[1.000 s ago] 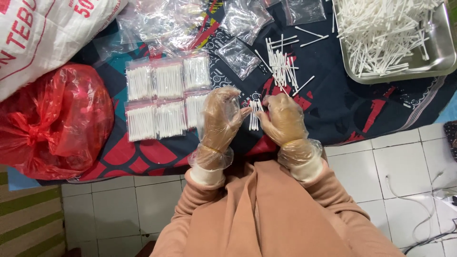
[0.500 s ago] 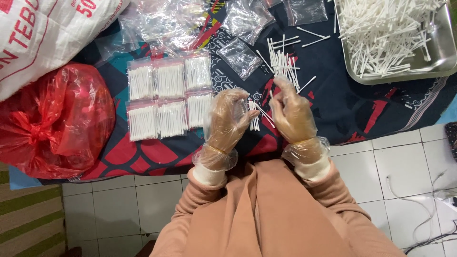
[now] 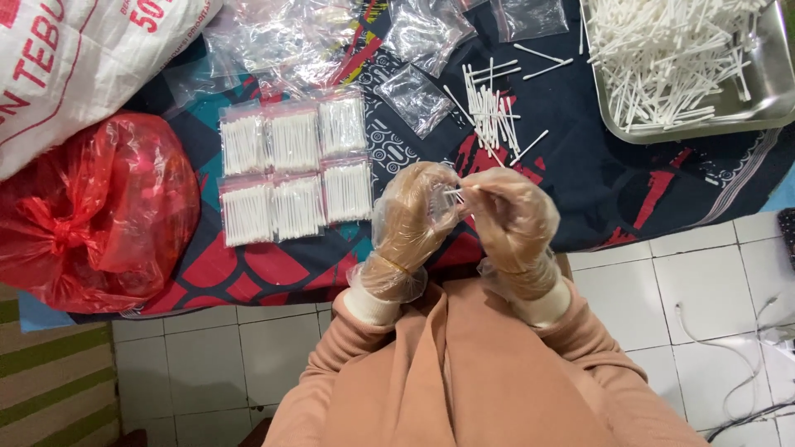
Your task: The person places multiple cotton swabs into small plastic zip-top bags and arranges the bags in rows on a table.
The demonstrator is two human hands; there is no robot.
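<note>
Cotton swabs point(image 3: 458, 192) lie crosswise, long axis from 9 to 3 o'clock, pinched between both gloved hands, the right hand point(image 3: 512, 222) closed on their 3 o'clock ends, the left hand point(image 3: 411, 219) curled around a small clear bag at 9 o'clock.

You have open cloth between the loose sticks point(image 3: 490, 112) at twelve o'clock and the filled packets point(image 3: 294, 170) at ten; the tray point(image 3: 766, 91) blocks two o'clock.

Tray point(image 3: 770, 99), white sack point(image 3: 74, 66): edge-cropped.
</note>
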